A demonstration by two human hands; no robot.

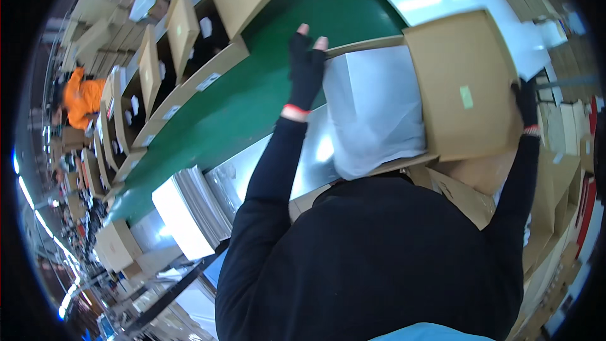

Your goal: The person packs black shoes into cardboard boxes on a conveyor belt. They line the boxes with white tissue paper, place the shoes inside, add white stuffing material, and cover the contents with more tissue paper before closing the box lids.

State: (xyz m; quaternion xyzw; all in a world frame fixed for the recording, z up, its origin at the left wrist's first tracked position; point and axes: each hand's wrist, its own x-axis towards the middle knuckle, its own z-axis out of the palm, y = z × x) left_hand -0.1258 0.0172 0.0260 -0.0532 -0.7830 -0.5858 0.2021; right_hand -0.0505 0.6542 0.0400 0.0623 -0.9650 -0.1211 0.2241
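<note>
In front of me lies an open brown cardboard box with white wrapping paper (379, 104) spread over its inside. Its lid (467, 88) is folded out to the right and carries a small pale green sticker. My left hand (306, 69), in a black fingerless glove, is beside the box's far left corner, fingers stretched and holding nothing. At the lid's right edge is my right hand (526, 106), also gloved, its fingers closed over the edge and partly hidden. What lies under the paper cannot be seen.
A green conveyor belt (265, 82) runs past on the left, bearing a row of open cardboard boxes (189, 91). A stack of white sheets (189, 211) sits at the near left. A person in orange (82, 98) stands farther off. Flat cardboard (555, 196) fills the right side.
</note>
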